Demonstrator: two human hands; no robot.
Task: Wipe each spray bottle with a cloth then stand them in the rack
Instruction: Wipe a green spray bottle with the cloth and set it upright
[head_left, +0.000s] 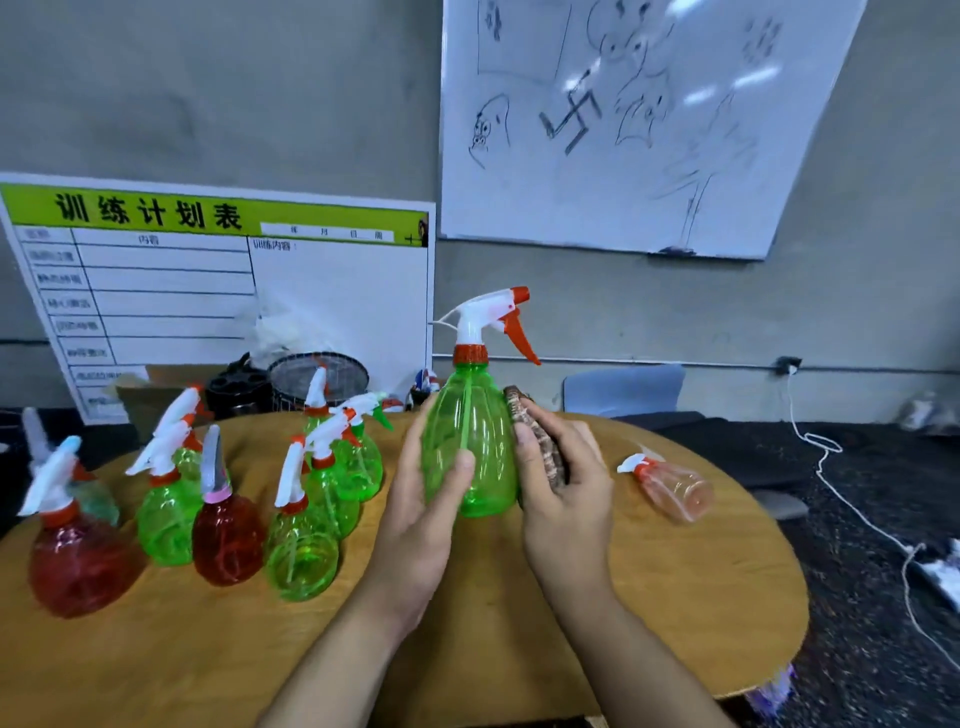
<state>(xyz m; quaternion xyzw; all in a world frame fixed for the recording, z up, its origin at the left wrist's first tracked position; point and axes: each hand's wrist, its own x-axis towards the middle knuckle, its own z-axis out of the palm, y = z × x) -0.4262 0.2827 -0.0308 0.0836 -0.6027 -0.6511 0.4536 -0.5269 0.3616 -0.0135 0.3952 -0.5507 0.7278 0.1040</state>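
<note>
I hold a green spray bottle (470, 441) with a white and orange trigger head upright above the wooden table (675, 582). My left hand (423, 509) grips its left side, thumb across the front. My right hand (563, 493) presses a brown patterned cloth (535, 436) against the bottle's right side. Several more green and red spray bottles (228, 525) stand in a group on the left part of the table. A small pinkish bottle (672, 488) lies on its side at the right.
A black holder (236, 389) and a wire mesh basket (319, 379) stand behind the table's far edge. A cardboard box (150, 395) and a printed board (218, 291) lean at the back left. A white cable (852, 514) runs over the dark floor at right.
</note>
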